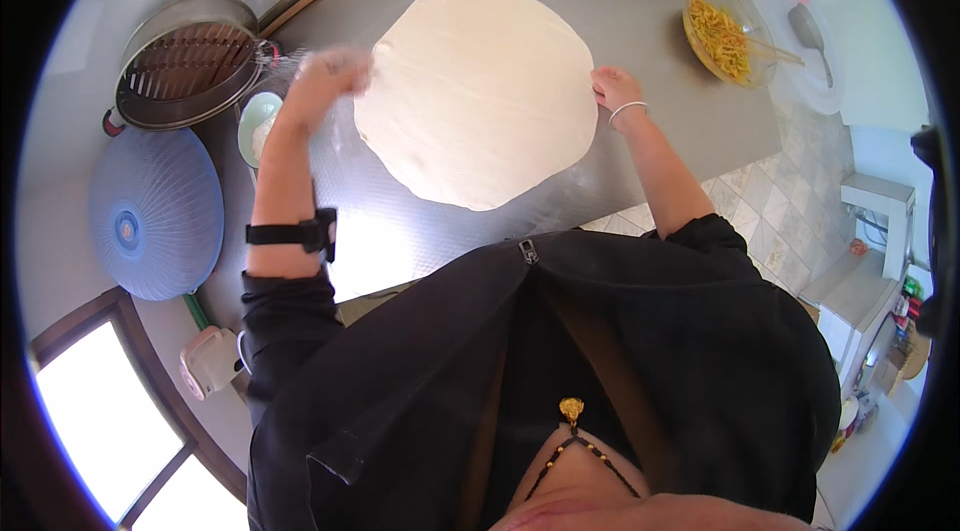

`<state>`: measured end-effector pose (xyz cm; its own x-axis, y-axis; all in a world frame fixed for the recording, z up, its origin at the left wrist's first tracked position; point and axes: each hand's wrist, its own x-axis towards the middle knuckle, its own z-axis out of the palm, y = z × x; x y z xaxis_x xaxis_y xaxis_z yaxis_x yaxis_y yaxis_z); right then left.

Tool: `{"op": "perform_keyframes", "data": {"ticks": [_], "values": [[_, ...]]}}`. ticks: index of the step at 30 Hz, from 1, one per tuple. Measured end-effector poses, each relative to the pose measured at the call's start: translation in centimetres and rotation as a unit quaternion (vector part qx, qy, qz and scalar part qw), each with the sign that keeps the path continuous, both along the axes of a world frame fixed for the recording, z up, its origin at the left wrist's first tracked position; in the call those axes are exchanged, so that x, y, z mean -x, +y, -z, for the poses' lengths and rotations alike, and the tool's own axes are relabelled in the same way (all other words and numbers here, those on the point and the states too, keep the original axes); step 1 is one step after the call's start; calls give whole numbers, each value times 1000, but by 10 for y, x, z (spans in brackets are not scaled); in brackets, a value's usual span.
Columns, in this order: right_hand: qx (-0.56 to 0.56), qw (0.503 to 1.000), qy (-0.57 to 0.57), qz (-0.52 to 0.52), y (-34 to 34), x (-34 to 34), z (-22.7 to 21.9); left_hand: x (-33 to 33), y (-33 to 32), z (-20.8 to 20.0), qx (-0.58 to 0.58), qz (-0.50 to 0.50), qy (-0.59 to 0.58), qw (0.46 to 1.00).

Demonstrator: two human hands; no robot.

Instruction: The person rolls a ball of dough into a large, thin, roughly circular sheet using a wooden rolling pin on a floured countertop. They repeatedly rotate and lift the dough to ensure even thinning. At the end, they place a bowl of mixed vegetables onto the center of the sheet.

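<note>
A large, thin round sheet of pale dough (478, 91) lies flat on the steel worktop (640, 1). My left hand (333, 71) is at the sheet's left edge, blurred and dusted with flour, fingers curled by the rim of the dough. My right hand (615, 88) rests with its fingertips on the sheet's right edge; a thin bracelet is on that wrist. A black watch band sits on my left forearm.
A small pale green bowl (256, 121) stands left of the dough. A round metal steamer (185, 61) and a blue fan (155, 211) are further left. A glass bowl of yellow shredded filling with chopsticks (728, 36) stands at the far right, beside a plate with a spoon (810, 31).
</note>
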<state>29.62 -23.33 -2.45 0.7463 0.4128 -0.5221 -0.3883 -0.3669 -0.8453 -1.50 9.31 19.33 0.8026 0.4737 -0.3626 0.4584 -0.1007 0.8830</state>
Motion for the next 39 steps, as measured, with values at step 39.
{"op": "perform_keyframes", "data": {"ticks": [39], "values": [[-148,926,347,8,-43,131,15,51,-202,187,26,-557,73,827]]}}
